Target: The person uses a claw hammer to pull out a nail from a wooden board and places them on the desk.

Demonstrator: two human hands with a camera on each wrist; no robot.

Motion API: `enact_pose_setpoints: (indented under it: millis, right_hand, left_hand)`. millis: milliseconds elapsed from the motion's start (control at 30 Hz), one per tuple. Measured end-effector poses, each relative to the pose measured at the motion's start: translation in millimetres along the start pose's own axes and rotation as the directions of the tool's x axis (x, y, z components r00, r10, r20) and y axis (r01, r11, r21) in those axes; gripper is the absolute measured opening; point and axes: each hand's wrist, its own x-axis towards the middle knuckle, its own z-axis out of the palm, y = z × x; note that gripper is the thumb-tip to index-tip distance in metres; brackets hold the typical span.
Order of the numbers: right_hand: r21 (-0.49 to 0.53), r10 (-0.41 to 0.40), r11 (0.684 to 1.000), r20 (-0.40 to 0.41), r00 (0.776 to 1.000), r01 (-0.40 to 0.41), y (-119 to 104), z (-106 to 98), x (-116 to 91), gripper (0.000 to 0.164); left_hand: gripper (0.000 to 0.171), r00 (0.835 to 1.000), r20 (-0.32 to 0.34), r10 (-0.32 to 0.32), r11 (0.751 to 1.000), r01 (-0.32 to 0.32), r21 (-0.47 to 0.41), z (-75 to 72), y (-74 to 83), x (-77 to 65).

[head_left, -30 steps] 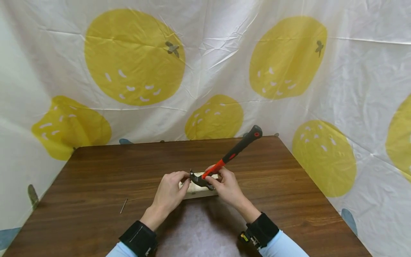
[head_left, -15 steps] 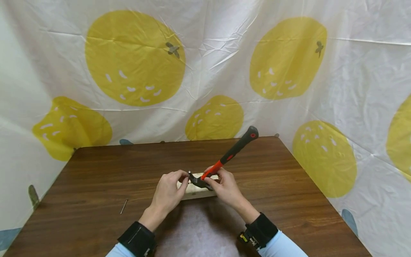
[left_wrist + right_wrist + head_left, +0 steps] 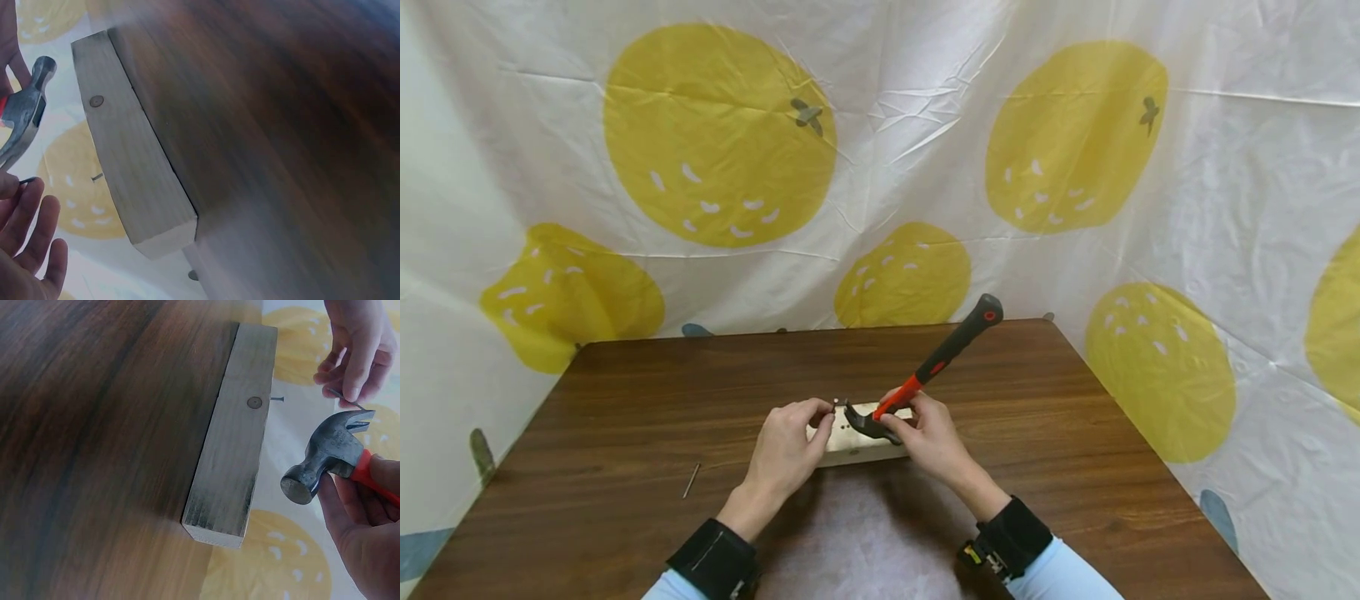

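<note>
Wood block (image 3: pixel 231 444) on the tabletop (image 3: pixel 625 400), nail 1 (image 3: pixel 277 399) sticking out. Left hand (image 3: pixel 786 450) pinches nail 2 (image 3: pixel 27 180) beside the claw hammer (image 3: pixel 940 360), which the right hand (image 3: pixel 936 442) grips. Looks like placing or removing nail 2 (can't tell which); next calls for steady fingers, hammer clear. Nail 3 (image 3: pixel 691 481) loose, left.

Hammer handle (image 3: pixel 955 344) red-black; cloth (image 3: pixel 910 179) white, yellow fruits (image 3: pixel 730 142).

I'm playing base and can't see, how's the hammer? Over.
Right hand grips hammer. Left hand pinches nail. Another nail sticks out of wood, maybe in the way.
</note>
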Motion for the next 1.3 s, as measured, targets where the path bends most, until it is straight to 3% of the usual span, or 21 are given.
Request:
enact_pose_setpoints:
  millis: [367, 833, 967, 1133, 1300]
  right_hand:
    - [-0.048, 0.012, 0.999, 0.003, 1.0, -0.011, -36, -6, -2, 0.016]
    - [-0.117, -0.007, 0.993, -0.009, 1.0, 0.006, -40, -16, -3, 0.016]
    - [-0.127, 0.002, 0.992, 0.005, 1.0, -0.001, -23, -17, 1, 0.016]
    - [-0.126, -0.009, 0.992, 0.01, 1.0, 0.01, 1, -19, 4, 0.017]
    - [-0.132, -0.008, 0.991, 0.013, 1.0, 0.009, 7, -24, 2, 0.018]
  left_hand:
    - [0.007, 0.997, 0.016, -0.074, 0.997, 0.074, 0.029, -10.7, -8.7, -10.1]
    - [0.004, 0.986, 0.042, -0.164, 0.979, 0.158, 0.127, -28.5, -28.5, -18.8]
    - [0.003, 0.98, 0.046, -0.196, 0.972, 0.188, 0.144, -35.8, -33.9, -21.7]
    - [0.005, 0.961, 0.086, -0.264, 0.953, 0.246, 0.178, -44.8, -40.5, -26.0]
    - [0.007, 0.92, 0.153, -0.36, 0.917, 0.318, 0.24, -55.3, -45.0, -28.3]
